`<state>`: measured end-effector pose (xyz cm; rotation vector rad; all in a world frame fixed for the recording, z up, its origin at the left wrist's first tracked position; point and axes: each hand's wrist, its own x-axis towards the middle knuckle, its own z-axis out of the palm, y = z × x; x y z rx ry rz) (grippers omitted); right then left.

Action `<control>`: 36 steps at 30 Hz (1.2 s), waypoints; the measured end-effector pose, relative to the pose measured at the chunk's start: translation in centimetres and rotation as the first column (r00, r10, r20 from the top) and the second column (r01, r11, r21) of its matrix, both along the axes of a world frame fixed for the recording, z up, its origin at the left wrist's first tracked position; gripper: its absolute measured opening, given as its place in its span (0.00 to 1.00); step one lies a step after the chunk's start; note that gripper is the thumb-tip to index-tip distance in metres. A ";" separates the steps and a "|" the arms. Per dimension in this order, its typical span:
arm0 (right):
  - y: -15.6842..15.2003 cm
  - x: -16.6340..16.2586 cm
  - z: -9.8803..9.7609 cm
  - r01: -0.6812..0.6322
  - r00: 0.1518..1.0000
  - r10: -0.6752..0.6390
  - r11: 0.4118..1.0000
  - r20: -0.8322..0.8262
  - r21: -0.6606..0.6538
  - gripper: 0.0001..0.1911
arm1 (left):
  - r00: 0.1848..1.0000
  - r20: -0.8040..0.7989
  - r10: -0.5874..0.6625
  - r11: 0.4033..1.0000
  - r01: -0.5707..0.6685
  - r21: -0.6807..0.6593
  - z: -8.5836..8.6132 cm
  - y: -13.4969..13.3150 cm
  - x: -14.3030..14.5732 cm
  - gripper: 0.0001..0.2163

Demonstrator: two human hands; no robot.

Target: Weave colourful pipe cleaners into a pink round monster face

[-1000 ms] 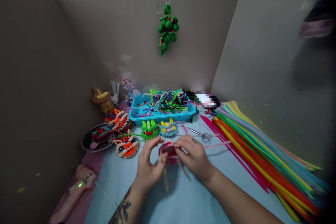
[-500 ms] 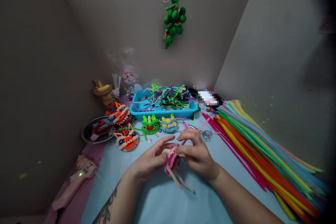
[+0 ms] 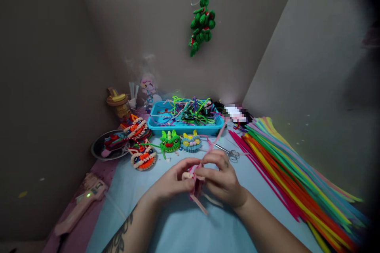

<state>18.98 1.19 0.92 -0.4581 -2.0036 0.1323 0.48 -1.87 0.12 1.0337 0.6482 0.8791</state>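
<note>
Near the front middle of the table, my left hand (image 3: 173, 180) is closed round a small pink-and-cream pipe cleaner craft (image 3: 192, 170), thumb in front of it. My right hand (image 3: 222, 178) pinches the craft's right side, its fingertips close to those of the left. From the right fingers a pink pipe cleaner strand (image 3: 219, 136) slants up and away. Loose pale ends (image 3: 200, 204) hang below the craft. Much of its shape is hidden by my fingers. Just behind my right hand lie metal scissors (image 3: 233, 155).
Behind stand a green (image 3: 170, 142) and a blue pipe cleaner head (image 3: 191, 142), with a blue tray (image 3: 184, 130) of scraps beyond. Orange heads (image 3: 144, 159) and a metal bowl (image 3: 96, 154) are left, above a pink glue gun (image 3: 86, 205). Coloured pipe cleaners (image 3: 291, 170) fill the right.
My right hand has drawn in closer to the craft, and the pink strand now stands up behind it. The craft has turned slightly in my left hand. The whole view has shifted a little.
</note>
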 end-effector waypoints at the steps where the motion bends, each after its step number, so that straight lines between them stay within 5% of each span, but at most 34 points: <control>1: 0.1 0.0 0.0 -0.002 1.000 0.002 1.000 0.003 -0.008 0.13 | 1.000 -0.015 0.016 1.000 -0.016 0.021 0.0 0.1 0.0 0.28; 8: 0.5 0.0 0.1 -0.019 0.999 0.023 0.996 0.042 -0.089 0.10 | 0.946 -0.275 0.170 0.971 -0.113 0.211 0.3 0.4 -0.1 0.27; 17: 0.7 -0.3 0.0 0.007 0.999 0.002 0.984 0.045 -0.180 0.07 | 0.700 -0.435 0.566 0.723 -0.169 0.669 1.0 0.4 0.2 0.23; 27: 0.6 -1.0 0.1 0.058 0.997 -0.071 0.944 -0.030 -0.326 0.05 | 0.602 -0.360 0.712 0.556 -0.171 0.814 -0.2 0.2 0.3 0.24; 36: 1.0 -1.3 -0.4 0.022 0.999 -0.042 0.795 -0.019 -0.606 0.08 | 0.496 -0.364 0.789 0.438 -0.038 0.898 -0.1 0.1 0.1 0.23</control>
